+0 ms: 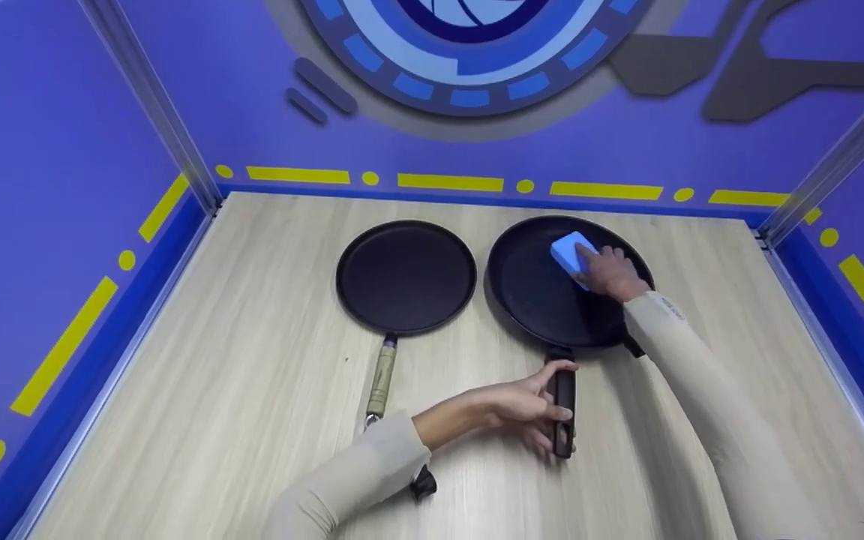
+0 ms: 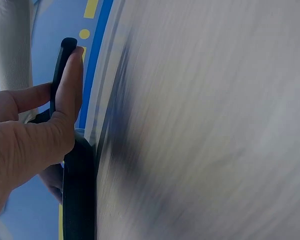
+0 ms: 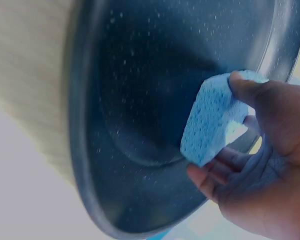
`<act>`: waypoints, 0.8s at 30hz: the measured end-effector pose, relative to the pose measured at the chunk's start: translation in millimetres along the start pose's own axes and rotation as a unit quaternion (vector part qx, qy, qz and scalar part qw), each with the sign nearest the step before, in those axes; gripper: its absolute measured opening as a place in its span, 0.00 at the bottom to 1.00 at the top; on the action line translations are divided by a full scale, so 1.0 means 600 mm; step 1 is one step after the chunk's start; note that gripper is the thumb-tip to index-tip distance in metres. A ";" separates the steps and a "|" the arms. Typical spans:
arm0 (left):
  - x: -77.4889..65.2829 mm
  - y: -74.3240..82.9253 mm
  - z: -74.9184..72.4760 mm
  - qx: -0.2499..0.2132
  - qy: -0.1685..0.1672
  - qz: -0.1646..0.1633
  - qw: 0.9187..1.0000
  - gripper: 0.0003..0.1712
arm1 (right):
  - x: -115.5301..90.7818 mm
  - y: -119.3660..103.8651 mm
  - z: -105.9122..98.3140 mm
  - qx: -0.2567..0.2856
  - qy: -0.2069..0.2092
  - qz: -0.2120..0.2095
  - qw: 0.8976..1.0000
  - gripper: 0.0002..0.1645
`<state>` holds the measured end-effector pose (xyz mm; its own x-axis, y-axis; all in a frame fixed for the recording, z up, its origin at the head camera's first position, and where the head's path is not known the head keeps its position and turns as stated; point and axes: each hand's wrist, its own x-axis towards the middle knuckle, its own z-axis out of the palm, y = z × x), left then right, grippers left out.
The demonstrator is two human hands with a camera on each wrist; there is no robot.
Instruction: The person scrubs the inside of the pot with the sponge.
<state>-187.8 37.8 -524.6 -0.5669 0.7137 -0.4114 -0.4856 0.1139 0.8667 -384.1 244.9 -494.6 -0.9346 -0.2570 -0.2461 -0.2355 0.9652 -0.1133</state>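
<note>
A large dark frying pan (image 1: 544, 300) lies on the right part of the table, its black handle (image 1: 565, 405) toward the person. My left hand (image 1: 522, 405) grips that handle, thumb and fingers on either side of it; the left wrist view shows the fingers (image 2: 67, 95) against the handle from low down. In my right hand (image 1: 612, 271) is a light blue sponge (image 1: 571, 253), pinched between thumb and fingers over the pan's inner surface. The right wrist view shows the porous sponge (image 3: 210, 117) against the speckled pan (image 3: 145, 110); its far face is hidden.
Left of the frying pan lies a flat round pan (image 1: 406, 277) with a greenish handle (image 1: 380, 379), partly under the left forearm. A black knob-like piece (image 1: 423, 484) shows below the left sleeve. Blue printed walls (image 1: 469, 150) border the wooden table (image 1: 252, 337).
</note>
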 end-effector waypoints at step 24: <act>0.002 0.003 0.004 -0.012 -0.012 0.001 1.000 0.44 | -0.020 -0.024 0.026 0.019 0.029 -0.179 0.983 0.37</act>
<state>-187.8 40.7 -523.0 -0.5530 0.7298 -0.4020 -0.4993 0.0960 0.8611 -365.4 233.0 -504.8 -0.8073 -0.5760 -0.1285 -0.5432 0.8103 -0.2198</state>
